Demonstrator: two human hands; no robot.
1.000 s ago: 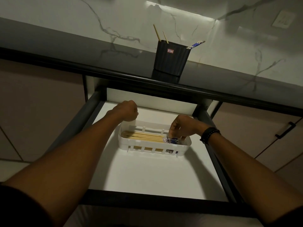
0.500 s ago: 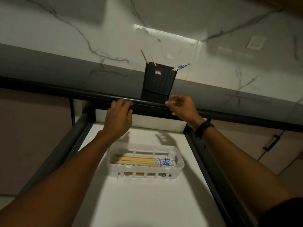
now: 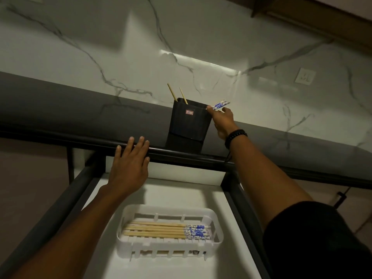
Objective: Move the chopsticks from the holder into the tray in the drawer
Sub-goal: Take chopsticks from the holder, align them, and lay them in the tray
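The patterned chopsticks, blue-and-white ends up, leaned out of the right corner of the holder. Our right hand had its grip closed on them, fingertip and thumb pinching the ends just above the rim. Two plain bamboo sticks poked from the left corner. The holder was black, ribbed and squarish, with a small red label, and stood near the front edge of the glossy dark table. Below, a white slotted plastic tray with rounded corners sat in the drawer. A flat bundle of chopsticks lay lengthwise inside it, patterned ends rightward. Our left hand was open, its straight fingers spread over the table's rounded front edge. The drawer's white floor showed all around the tray, widest toward us.
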